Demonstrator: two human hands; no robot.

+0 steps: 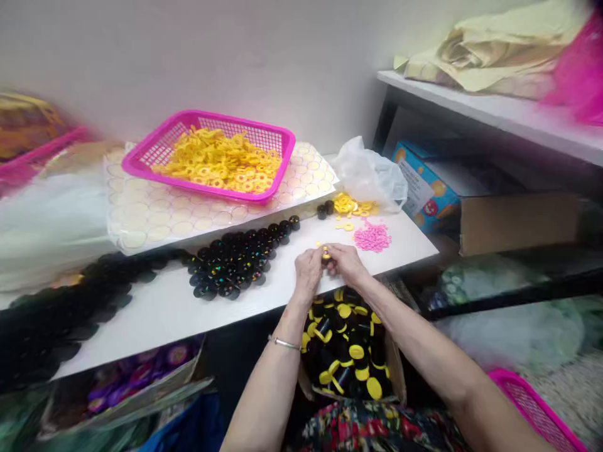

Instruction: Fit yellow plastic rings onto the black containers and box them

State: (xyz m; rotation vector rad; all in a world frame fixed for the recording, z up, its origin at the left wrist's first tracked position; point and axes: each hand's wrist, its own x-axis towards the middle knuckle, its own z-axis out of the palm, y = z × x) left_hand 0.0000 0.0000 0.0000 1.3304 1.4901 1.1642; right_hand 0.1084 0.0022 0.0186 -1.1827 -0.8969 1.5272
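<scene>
Above the front edge of the white table, my left hand (pixel 308 271) and my right hand (pixel 347 263) meet around a small black cylinder with a yellow ring piece (pixel 326 254) on top. Fingers of both hands close on it and hide much of its sides. Just beyond my right hand lies a pile of small pink pieces (pixel 372 236), with loose yellow ring pieces (pixel 351 205) behind it. To the left stand many black cylinders (pixel 230 260) in rows. Below my hands, a cardboard box (pixel 398 376) holds black cylinders with yellow lids (pixel 346 339).
A pink basket (pixel 207 191) of yellow ring pieces rests on a circle-patterned sheet (pixel 146 216). A clear plastic bag (pixel 370 172) sits at the table's back right. On the right are a shelf (pixel 494 110) and an open carton (pixel 513 223). A box of purple items (pixel 141 373) is lower left.
</scene>
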